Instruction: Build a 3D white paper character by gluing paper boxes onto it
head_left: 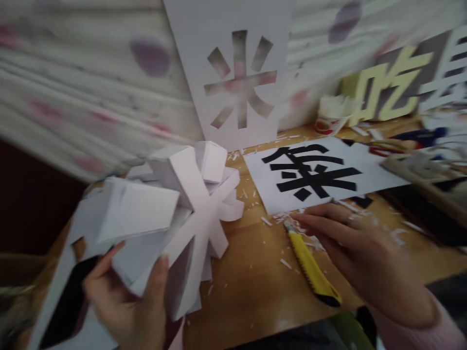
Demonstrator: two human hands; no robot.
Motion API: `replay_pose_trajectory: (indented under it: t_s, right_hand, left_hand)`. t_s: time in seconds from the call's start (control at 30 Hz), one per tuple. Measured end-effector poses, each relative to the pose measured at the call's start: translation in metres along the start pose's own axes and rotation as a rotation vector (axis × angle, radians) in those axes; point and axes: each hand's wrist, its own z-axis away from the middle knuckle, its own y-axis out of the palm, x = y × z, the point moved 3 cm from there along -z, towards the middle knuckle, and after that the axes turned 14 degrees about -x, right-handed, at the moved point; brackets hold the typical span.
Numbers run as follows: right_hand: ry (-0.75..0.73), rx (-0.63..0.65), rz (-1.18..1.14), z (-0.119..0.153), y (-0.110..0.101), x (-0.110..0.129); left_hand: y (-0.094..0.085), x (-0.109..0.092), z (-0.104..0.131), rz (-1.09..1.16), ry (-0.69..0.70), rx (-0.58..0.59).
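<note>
So the left fingers (157, 279) are gripping the layered white cut-out (207, 206) near its lower left, thumb on the near side, probably keeping those chunky strokes steady. Right of them, the yellow cutter (310, 262) is lying on the surface (255, 287), blade end just beside the right fingers (330, 226), probably for easy reach. Those are sitting close together by the scraps (280, 218); can't tell if they're pinching any. Beyond them a cup (324, 121) is holding whitish bits; farther right, a tray (416, 177) is carrying blurry pale stuff.
</note>
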Motion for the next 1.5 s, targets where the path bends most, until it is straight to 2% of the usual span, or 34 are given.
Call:
replay_pose_trajectory:
  t_s: [0.07,0.17,0.3,0.4,0.53,0.6,0.83,0.93,1.07,1.37,1.5]
  right_hand:
    - [-0.056,-0.037,-0.044,-0.008,-0.003,0.022]
    - [-0.146,-0.053,-0.136,-0.026,0.003,0.056]
    - [-0.233,-0.020,-0.253,-0.051,0.025,0.096]
    - [-0.264,0.016,-0.244,-0.063,0.042,0.110]
    - [-0.261,0.100,-0.166,-0.071,0.053,0.114]
    - [-0.278,0.101,-0.136,-0.072,0.054,0.114]
    - [-0.456,-0.018,-0.140,-0.072,0.057,0.116]
    - [-0.486,-0.038,-0.159,-0.072,0.060,0.115]
    - [-0.488,-0.023,-0.188,-0.069,0.063,0.118]
    - [-0.419,-0.139,-0.197,-0.064,0.076,0.123]
    - [-0.420,-0.144,-0.274,-0.063,0.079,0.119]
  left_hand:
    - [0.003,-0.009,-0.004,-0.015,0.031,-0.034]
    - [0.002,-0.010,-0.010,-0.051,0.025,-0.041]
    - [-0.003,-0.006,-0.015,-0.028,0.027,-0.017]
    - [-0.005,-0.008,-0.016,-0.029,0.039,0.037]
    - [-0.006,-0.013,-0.015,-0.031,0.058,0.081]
    - [-0.005,-0.013,-0.016,-0.030,0.063,0.080]
    - [-0.004,-0.013,-0.015,0.035,0.076,0.079]
    - [-0.004,-0.016,-0.013,0.052,0.061,0.083]
    - [-0.003,-0.017,-0.012,0.065,0.019,0.105]
    - [-0.005,-0.012,-0.016,0.116,-0.019,0.158]
    - [-0.005,-0.010,-0.017,0.147,-0.044,0.180]
